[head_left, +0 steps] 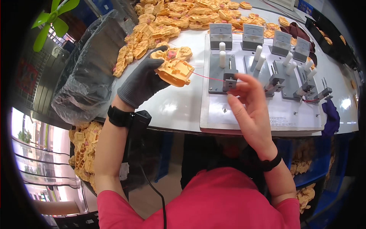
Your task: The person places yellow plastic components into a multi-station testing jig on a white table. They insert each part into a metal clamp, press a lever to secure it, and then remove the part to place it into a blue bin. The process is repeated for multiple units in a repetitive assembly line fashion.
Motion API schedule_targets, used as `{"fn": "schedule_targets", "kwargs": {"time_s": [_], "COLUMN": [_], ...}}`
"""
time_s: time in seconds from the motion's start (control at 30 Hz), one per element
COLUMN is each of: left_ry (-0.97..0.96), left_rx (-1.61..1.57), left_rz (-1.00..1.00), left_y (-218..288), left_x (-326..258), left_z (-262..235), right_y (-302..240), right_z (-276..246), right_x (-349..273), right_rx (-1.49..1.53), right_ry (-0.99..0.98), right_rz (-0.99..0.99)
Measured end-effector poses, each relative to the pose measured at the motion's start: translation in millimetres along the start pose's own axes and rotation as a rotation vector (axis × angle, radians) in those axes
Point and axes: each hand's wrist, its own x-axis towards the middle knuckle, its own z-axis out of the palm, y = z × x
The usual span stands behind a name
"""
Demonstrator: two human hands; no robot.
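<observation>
yellow plastic shell (179, 72), held above the worktop (179, 110), in from its front edge and left of the fixture board (213, 122); the gloved left hand (143, 78) grips it from its left side, hollow face up, and a pinkish part (171, 54) shows in its far portion; whether that portion is a second piece or one with the near cup, i cannot tell; a thin red wire (207, 77) runs from the shell's right side to the dark clamp block (229, 82) near the left edge of the board; the bare right hand (253, 108) is at that block, fingers curled toward it and thumb below, but blur hides whether the fingertips pinch the wire, press the block or hold nothing; as for progress, this shell looks midway; the wire already spans out to the block, so bringing it across seems done; whether its end is firmly seated cannot be made out, and the meter (221, 31) behind that block is too small to read; the shell is not yet set down; of the shells in the large pile (171, 15) along the worktop's far edge, and in the heap (85, 149) below its left end, i cannot tell which are finished and which are waiting, as they look much alike from here
</observation>
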Motion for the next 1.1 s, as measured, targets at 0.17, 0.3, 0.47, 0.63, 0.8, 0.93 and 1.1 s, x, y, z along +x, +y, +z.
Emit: {"fn": "schedule_targets", "kwargs": {"time_s": [0.17,0.3,0.47,0.63,0.8,0.93,1.1], "left_ry": [-0.079,0.057,0.096,0.074,0.127,0.144,0.131], "left_rx": [-0.085,-0.260,-0.401,-0.466,-0.396,-0.249,0.060], "left_rz": [0.006,-0.014,-0.109,-0.163,-0.125,-0.066,0.237], "left_y": [-2.9,-6.5,-6.0,-8.1,-12.7,-19.6,-20.4], "left_x": [13.7,27.2,48.2,68.2,85.8,100.3,89.4], "left_z": [5.3,12.0,7.1,4.1,10.8,-1.1,21.7], "right_y": [-3.0,-4.2,-7.1,-7.3,-8.6,-6.9,-7.0], "right_z": [-7.7,-10.0,-10.4,-9.5,-12.6,-10.4,-10.4], "right_x": [0.6,1.1,0.1,0.4,1.5,1.3,1.6], "right_rx": [-0.134,-0.097,-0.116,-0.136,-0.159,-0.140,-0.146], "right_ry": [-0.110,-0.141,-0.141,-0.140,-0.146,-0.136,-0.133], "right_rz": [-0.012,-0.015,-0.049,-0.088,-0.102,-0.112,-0.119]}}
